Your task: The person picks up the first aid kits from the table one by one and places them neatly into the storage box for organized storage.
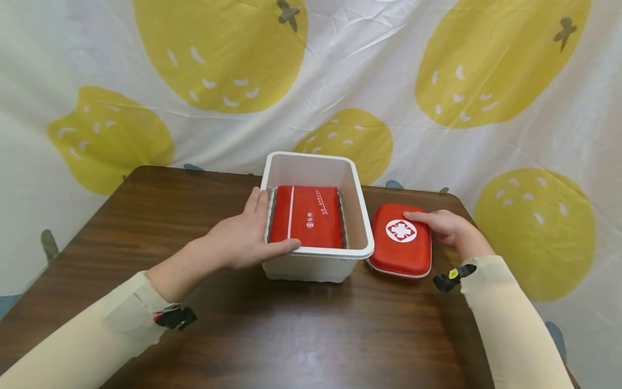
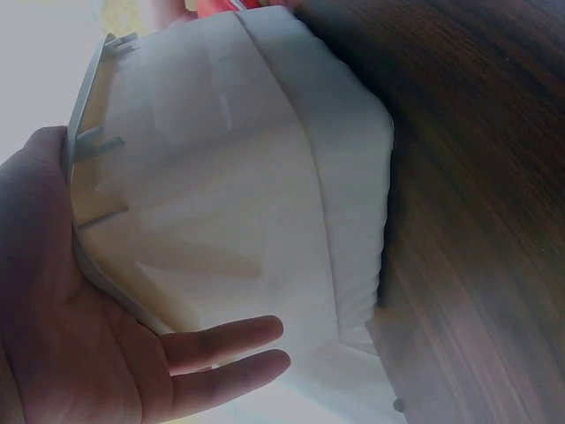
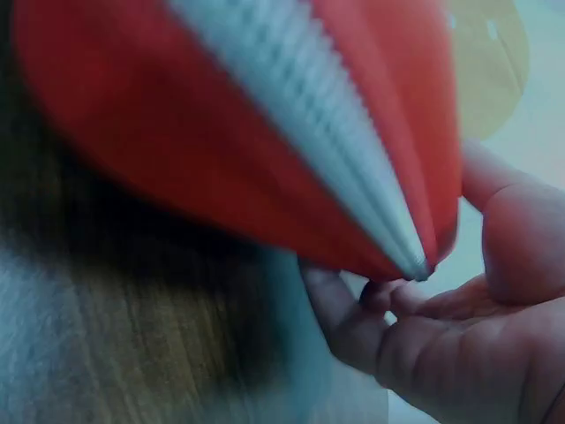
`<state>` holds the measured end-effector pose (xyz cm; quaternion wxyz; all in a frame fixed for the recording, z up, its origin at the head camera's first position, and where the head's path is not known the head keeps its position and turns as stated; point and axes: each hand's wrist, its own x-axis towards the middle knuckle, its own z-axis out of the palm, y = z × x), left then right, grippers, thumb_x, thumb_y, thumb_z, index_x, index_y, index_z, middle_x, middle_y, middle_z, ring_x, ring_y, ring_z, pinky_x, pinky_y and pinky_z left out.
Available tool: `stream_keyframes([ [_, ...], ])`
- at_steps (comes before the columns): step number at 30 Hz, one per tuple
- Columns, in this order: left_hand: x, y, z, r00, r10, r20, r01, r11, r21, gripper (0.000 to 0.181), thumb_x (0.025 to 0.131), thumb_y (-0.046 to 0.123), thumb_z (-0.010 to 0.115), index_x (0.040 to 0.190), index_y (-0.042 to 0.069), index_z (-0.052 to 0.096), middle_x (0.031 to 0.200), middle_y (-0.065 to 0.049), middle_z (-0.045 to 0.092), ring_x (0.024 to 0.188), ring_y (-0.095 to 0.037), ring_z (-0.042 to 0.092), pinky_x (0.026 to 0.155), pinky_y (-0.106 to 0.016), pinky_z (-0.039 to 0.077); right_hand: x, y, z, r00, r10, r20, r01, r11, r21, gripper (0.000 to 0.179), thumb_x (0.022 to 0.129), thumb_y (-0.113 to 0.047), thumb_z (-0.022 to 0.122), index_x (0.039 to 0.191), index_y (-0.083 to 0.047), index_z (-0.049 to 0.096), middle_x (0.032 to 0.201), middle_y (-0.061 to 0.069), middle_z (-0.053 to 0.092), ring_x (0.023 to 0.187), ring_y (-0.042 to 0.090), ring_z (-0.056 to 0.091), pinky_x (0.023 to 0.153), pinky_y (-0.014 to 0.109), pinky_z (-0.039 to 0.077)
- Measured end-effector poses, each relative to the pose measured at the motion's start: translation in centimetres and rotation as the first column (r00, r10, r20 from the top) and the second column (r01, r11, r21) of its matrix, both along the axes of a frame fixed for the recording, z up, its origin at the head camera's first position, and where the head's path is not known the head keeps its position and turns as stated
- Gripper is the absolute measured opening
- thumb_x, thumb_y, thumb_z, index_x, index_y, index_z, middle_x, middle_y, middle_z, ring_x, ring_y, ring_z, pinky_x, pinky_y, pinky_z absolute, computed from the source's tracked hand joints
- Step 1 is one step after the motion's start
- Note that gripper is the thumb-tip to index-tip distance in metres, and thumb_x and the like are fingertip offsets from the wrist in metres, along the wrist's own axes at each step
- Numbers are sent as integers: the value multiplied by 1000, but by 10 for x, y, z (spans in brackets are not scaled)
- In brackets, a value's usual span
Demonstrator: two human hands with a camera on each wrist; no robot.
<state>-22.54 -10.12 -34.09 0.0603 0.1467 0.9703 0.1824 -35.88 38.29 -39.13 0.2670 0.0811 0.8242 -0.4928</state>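
A white plastic bin (image 1: pixel 311 266) stands on the table. Inside it lies a flat red packet (image 1: pixel 307 219) with a white stripe and lettering, with a wavy clear edge showing around it. My left hand (image 1: pixel 243 235) rests on the bin's near left corner. Its thumb lies along the front rim, and in the left wrist view two straight fingers (image 2: pixel 225 343) extend beside the outer wall. To the right of the bin is a red zippered first-aid case (image 1: pixel 403 254) with a white cross emblem. My right hand (image 1: pixel 447 229) grips its right side, thumb on top and fingers underneath.
The dark brown wooden table (image 1: pixel 311 329) carries the bin and the case near its back edge. Behind it hangs a white curtain (image 1: pixel 350 65) with large yellow fruit prints. A dark strapped device (image 1: pixel 177 317) is worn on each wrist.
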Motion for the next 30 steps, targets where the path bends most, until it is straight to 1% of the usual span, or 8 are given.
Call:
stream_keyframes([
  [2, 0, 0, 0, 1000, 4, -2, -4, 1000, 1, 129, 92, 80, 61, 174, -2, 4, 184, -23, 4, 131, -42, 66, 90, -52, 64, 1, 0, 0, 1000, -17, -10, 17, 999, -43, 62, 109, -46, 65, 141, 6, 52, 93, -8, 76, 88, 9, 76, 85, 29, 65],
  [4, 0, 0, 0, 1000, 4, 2, -4, 1000, 3, 130, 92, 79, 62, 174, -2, 3, 184, -23, 4, 131, -42, 66, 90, -52, 64, 3, -1, -1, 999, -25, -23, 23, 996, -82, 62, 110, -45, 65, 144, 4, 48, 94, -8, 76, 88, 9, 76, 85, 30, 66],
  [8, 0, 0, 0, 1000, 1, 12, -1, 1000, 6, 130, 92, 79, 62, 174, -2, 3, 184, -23, 3, 132, -42, 66, 89, -50, 64, 8, -4, -6, 995, -59, -79, 45, 985, -168, 72, 111, -39, 63, 164, -5, 27, 102, -7, 71, 90, 8, 75, 84, 31, 66],
  [11, 0, 0, -1, 1000, -3, 12, 3, 1000, 8, 130, 92, 79, 62, 174, -3, 3, 184, -24, 3, 134, -42, 65, 88, -50, 64, 12, -5, -9, 986, -95, -134, 61, 971, -233, 79, 112, -33, 63, 171, -16, 15, 108, -6, 66, 91, 7, 74, 82, 31, 66],
  [14, 0, 0, -2, 1000, -4, 7, 4, 1000, 11, 130, 93, 79, 61, 174, -3, 3, 184, -24, 3, 135, -43, 64, 89, -51, 64, 15, -5, -11, 977, -123, -174, 66, 951, -302, 68, 112, -28, 64, 169, -27, 26, 111, -5, 66, 91, 8, 74, 79, 30, 66],
  [18, 0, 0, -2, 1000, -5, 1, 5, 1000, 12, 130, 92, 80, 61, 174, -3, 3, 184, -24, 2, 135, -43, 64, 90, -51, 64, 17, -2, -13, 967, -161, -197, 74, 919, -387, 48, 111, -23, 66, 153, -37, 46, 111, -6, 69, 90, 8, 74, 77, 29, 65],
  [22, 0, 0, -1, 1000, -6, -1, 6, 1000, 12, 130, 92, 80, 61, 174, -3, 2, 184, -24, 3, 135, -43, 64, 90, -51, 64, 19, 0, -16, 955, -203, -214, 94, 897, -432, 40, 110, -24, 68, 146, -36, 56, 108, -9, 73, 89, 8, 75, 76, 28, 65],
  [30, 0, -1, -1, 1000, 1, 5, -1, 1000, 18, 131, 92, 80, 62, 174, -2, 2, 184, -23, 2, 133, -42, 65, 91, -51, 64, 21, 0, -13, 942, -240, -236, 114, 886, -449, 39, 109, -28, 70, 146, -33, 58, 106, -9, 75, 88, 7, 76, 76, 27, 66],
])
